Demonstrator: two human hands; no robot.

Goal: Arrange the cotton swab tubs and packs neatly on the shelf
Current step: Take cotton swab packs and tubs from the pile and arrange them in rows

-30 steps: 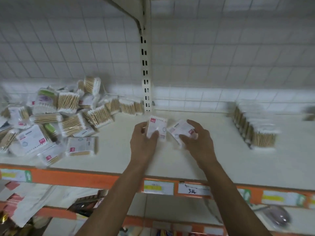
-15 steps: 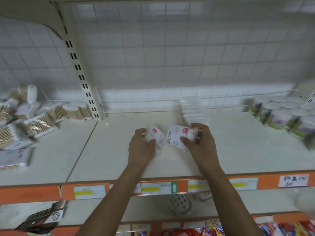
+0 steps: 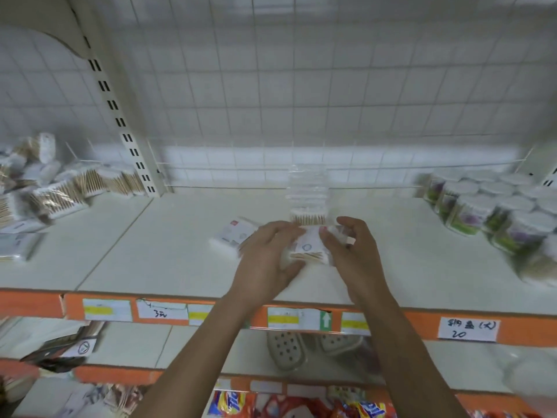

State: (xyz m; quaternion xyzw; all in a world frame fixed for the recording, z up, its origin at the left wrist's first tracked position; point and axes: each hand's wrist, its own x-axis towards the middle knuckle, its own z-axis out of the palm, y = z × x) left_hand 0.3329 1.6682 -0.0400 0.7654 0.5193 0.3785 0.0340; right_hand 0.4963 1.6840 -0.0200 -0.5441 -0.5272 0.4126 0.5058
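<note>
on the white shelf [image 3: 156, 236], both hands' fingers [image 3: 330, 239] clasp a clear swab pack [image 3: 307, 251] showing tan sticks.

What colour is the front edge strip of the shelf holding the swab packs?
Orange, with white and yellow price labels stuck on the front edge strip; the head view shows it.

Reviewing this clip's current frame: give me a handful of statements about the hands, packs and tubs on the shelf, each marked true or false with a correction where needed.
1. Both hands are on one cotton swab pack. True: left hand and right hand grip it together.
2. Another flat pack lies on the shelf left of the hands. True.
3. The round tubs stand at the shelf's left end. False: they are at the right; a loose pile of packs is at the left.
4. The row of clear boxes sits in front of the hands, at the shelf edge. False: it runs behind them toward the back grid.
</note>
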